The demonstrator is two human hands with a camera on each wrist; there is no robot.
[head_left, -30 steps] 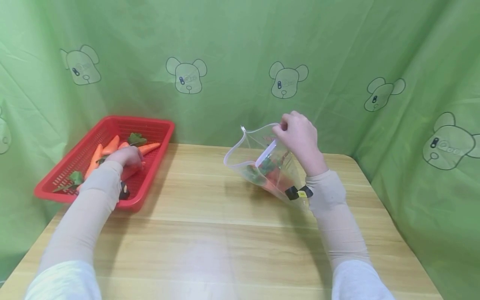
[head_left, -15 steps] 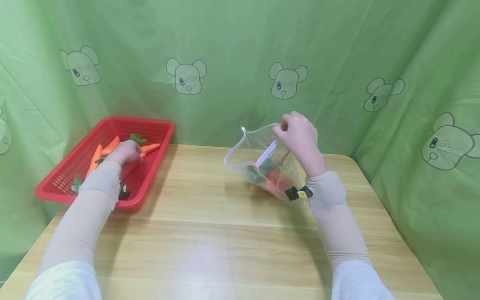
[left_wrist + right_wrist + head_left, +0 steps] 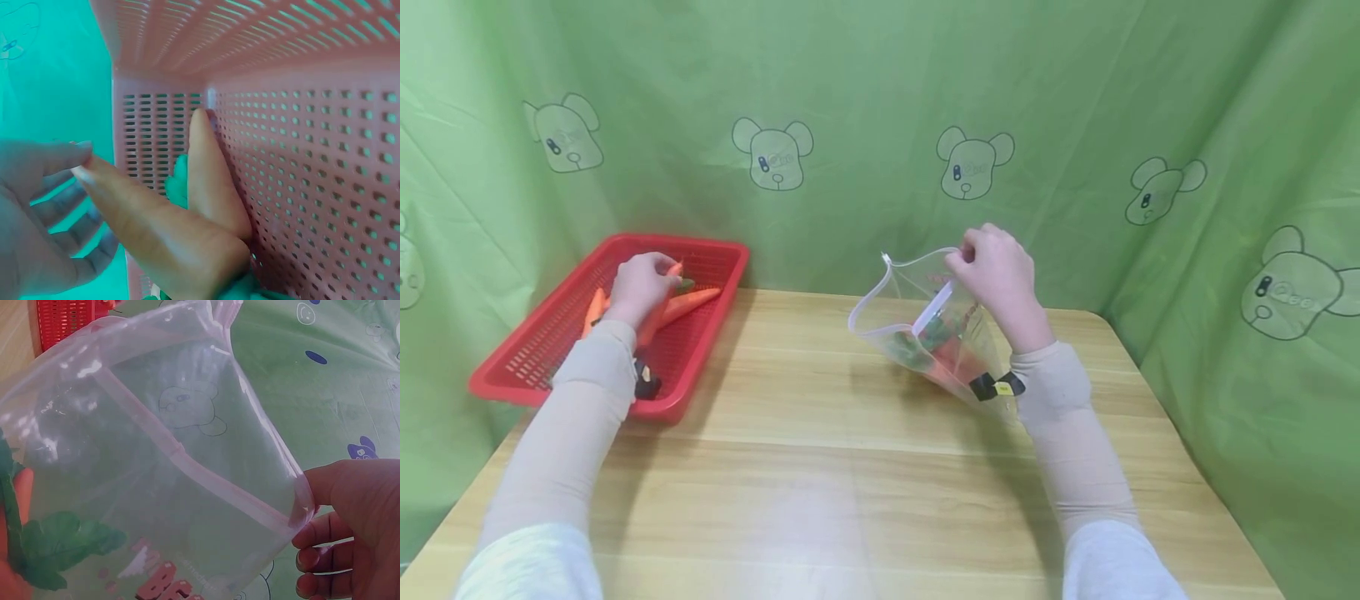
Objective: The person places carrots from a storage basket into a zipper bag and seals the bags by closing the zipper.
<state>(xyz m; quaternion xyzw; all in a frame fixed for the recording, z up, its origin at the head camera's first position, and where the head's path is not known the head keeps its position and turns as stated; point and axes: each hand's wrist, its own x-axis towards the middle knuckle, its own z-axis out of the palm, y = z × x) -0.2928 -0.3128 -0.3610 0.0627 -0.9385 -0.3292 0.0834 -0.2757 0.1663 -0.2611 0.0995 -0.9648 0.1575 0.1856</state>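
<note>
One carrot our left hand pinches, basket below. Our right hand pinches the bag by its rim; surface stretches between.

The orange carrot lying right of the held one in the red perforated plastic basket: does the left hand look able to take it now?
Probably not yet: the left hand pinches another carrot, whose thick end overlaps the lying carrot in the left wrist view. Above, the basket is open.

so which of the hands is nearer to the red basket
Left. The left hand is right at the red basket, holding a carrot near its tip; the right hand is well off to the basket's right, pinching the clear bag.
</note>
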